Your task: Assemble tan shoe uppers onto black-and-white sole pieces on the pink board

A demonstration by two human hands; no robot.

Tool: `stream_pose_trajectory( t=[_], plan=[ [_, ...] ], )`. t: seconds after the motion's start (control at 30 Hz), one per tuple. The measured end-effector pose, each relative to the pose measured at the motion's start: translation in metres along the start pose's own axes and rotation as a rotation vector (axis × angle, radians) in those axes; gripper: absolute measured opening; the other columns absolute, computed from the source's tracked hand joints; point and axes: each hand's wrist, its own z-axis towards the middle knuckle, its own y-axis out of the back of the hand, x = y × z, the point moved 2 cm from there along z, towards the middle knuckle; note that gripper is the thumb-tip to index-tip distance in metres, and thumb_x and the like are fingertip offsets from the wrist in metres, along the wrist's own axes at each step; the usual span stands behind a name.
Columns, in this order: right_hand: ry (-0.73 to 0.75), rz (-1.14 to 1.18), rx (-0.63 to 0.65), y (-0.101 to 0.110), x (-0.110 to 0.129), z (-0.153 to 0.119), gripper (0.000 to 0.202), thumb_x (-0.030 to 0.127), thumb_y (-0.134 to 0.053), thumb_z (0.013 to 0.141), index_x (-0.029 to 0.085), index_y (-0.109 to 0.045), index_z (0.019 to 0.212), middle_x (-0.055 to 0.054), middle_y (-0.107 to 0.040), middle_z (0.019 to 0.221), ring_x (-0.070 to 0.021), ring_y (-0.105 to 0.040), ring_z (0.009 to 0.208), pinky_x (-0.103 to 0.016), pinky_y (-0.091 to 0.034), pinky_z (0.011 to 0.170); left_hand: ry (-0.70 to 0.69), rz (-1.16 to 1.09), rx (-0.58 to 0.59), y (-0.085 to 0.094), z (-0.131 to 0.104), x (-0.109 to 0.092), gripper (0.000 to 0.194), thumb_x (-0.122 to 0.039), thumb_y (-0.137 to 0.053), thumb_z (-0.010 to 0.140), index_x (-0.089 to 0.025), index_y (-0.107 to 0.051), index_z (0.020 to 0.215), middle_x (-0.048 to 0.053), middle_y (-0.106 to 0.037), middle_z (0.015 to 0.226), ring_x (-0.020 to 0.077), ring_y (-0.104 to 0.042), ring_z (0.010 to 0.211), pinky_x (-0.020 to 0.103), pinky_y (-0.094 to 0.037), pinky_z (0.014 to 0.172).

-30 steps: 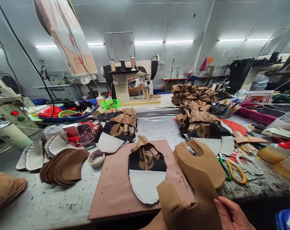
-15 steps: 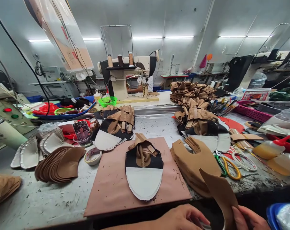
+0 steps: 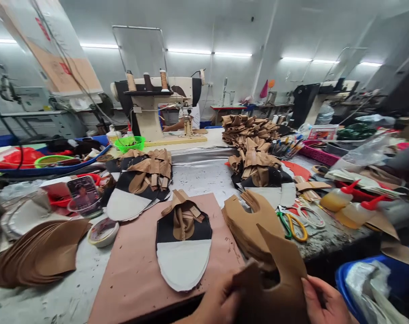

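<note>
your right grip (image 3: 326,300) pinches the right edge of a brown notched panel (image 3: 288,265) between thumb and fingers. your left grip (image 3: 221,298) is blurred at the panel's left side; whether it pinches cannot be told. the panel is between both grips. just beyond it, a stack of tan notched panels (image 3: 243,231) sits on the worktop (image 3: 197,177). beyond your left grip, a strapped shoe upper (image 3: 184,258) rests on a pink board (image 3: 123,270).
</note>
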Motion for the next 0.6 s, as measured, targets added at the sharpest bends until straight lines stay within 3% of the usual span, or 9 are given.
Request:
stream_pose_trajectory(
  t=[0.07,0.17,0.33,0.47,0.6],
  plan=[
    [0.15,0.053,-0.061,0.0,0.008,0.014,0.038,0.055,-0.047,0.082,0.018,-0.057,0.085,-0.008,-0.068,0.07,-0.0209,-0.065,0.058,-0.03,-0.051,0.056,0.065,-0.08,-0.094,0.006,0.013,0.001,0.056,-0.066,-0.053,0.075,-0.015,-0.068,0.094,0.008,-0.069,0.091,0.0257,-0.061,0.086,0.033,-0.047,0.076],
    [0.348,0.112,-0.144,-0.004,0.023,0.047,0.018,0.034,-0.051,0.087,0.018,-0.056,0.092,-0.006,-0.069,0.075,-0.0175,-0.065,0.063,-0.027,-0.052,0.06,0.045,-0.18,-0.123,0.02,0.045,-0.009,0.05,-0.059,-0.063,0.069,-0.017,-0.067,0.097,0.007,-0.071,0.09,0.027,-0.062,0.086,0.036,-0.047,0.078],
    [0.435,0.217,-0.137,-0.03,0.043,0.122,0.017,0.021,-0.042,0.09,0.02,-0.058,0.097,-0.005,-0.068,0.086,-0.0174,-0.065,0.082,-0.03,-0.051,0.075,-0.076,-0.106,-0.237,0.052,0.126,-0.024,0.052,-0.037,-0.071,0.062,-0.018,-0.06,0.109,0.008,-0.066,0.108,0.0284,-0.058,0.102,0.039,-0.042,0.091],
    [0.345,0.149,0.1,-0.066,0.042,0.162,0.028,0.018,-0.035,0.089,0.019,-0.061,0.1,-0.009,-0.066,0.097,-0.021,-0.063,0.091,-0.035,-0.05,0.079,-0.075,0.02,-0.323,0.071,0.181,-0.016,0.05,-0.014,-0.066,0.058,-0.018,-0.059,0.108,0.009,-0.062,0.115,0.0273,-0.052,0.112,0.039,-0.035,0.099],
    [0.196,-0.092,0.307,-0.093,0.041,0.155,0.03,0.016,-0.042,0.083,0.017,-0.065,0.102,-0.016,-0.056,0.122,-0.0302,-0.056,0.106,-0.045,-0.044,0.087,-0.043,0.136,-0.343,0.077,0.202,-0.004,0.053,0.001,-0.061,0.053,-0.017,-0.061,0.103,0.009,-0.062,0.115,0.0266,-0.051,0.113,0.038,-0.034,0.1]
  ],
)
